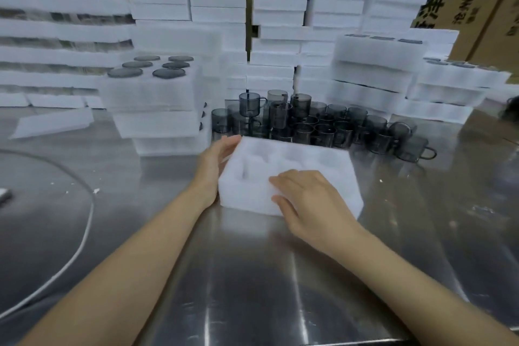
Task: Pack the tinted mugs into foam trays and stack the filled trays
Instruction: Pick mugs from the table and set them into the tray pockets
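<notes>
A white foam tray (334,177) with empty round pockets lies on the steel table in front of me. My left hand (214,161) holds its left side, fingers reaching along the far left corner. My right hand (306,199) grips the near edge, fingers lying on top and thumb on the front wall. Behind the tray stands a cluster of several smoke-grey tinted mugs (323,123), some stacked two high. To the left rises a stack of filled trays (157,98) with dark mug rims showing in the top one.
The steel table (252,275) spreads toward me. More foam trays are piled high along the back (283,17) and right (373,64). Cardboard boxes (483,3) stand at the far right. A white cable (84,233) curves across the left, and a loose foam sheet (53,122) lies beyond it.
</notes>
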A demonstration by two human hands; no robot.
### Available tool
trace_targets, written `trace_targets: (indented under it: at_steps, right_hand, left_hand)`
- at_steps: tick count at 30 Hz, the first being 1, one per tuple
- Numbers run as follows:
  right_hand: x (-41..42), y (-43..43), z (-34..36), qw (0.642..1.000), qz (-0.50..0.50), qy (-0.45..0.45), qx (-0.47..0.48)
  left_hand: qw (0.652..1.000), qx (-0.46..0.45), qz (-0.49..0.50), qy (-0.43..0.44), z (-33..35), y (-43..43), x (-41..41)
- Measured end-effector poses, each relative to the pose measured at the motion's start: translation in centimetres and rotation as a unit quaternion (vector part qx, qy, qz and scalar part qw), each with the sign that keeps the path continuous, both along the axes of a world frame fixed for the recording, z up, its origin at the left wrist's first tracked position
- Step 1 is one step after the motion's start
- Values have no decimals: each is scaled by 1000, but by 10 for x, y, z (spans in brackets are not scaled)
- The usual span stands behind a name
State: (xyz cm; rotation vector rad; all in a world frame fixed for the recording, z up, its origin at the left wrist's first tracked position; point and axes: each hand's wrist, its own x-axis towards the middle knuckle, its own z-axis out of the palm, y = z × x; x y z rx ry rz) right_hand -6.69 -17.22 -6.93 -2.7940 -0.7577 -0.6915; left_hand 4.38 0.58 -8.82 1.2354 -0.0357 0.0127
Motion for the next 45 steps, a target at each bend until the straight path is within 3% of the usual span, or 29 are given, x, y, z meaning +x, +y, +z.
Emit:
trace_targets:
  at_steps: [5, 8, 12, 20, 27, 29, 34, 37, 43, 45]
  right_hand:
    - [28, -35, 31, 974, -9, 195, 116]
    - [51, -39, 50, 967, -11, 162, 196]
    - [107, -22, 65, 965, -62, 65, 245]
    - [193, -6, 50, 953, -196, 148, 179]
    - [159, -14, 51, 938, -56, 29, 341]
    - [139, -21, 48, 913, 10, 70, 402]
    - [108, -41, 20, 767, 119, 185, 603]
    - [107, -48, 21, 696, 143, 229, 666]
    - [107, -48, 25, 645, 163, 266, 698]
    - [106, -48, 27, 650, 172, 267, 691]
  left_hand:
    - [965, 229, -81, -97, -4, -3, -6]
    - [925, 337, -98, -146, -11, -5, -4]
    - [910, 367, -111, -160, -14, -4, -5]
    - [904, 386, -97, -155, -11, -5, -8]
    - [924, 355, -73, -122, -6, -5, -6]
    - [924, 355, -73, -123, -6, -5, -6]
    - [922, 358, -70, -131, -5, -6, -7]
    - [921, 361, -77, -125, -6, -6, -7]
    - [924, 356, -71, -123, -9, -6, -4]
    - [924, 355, -68, -123, -10, -6, -3]
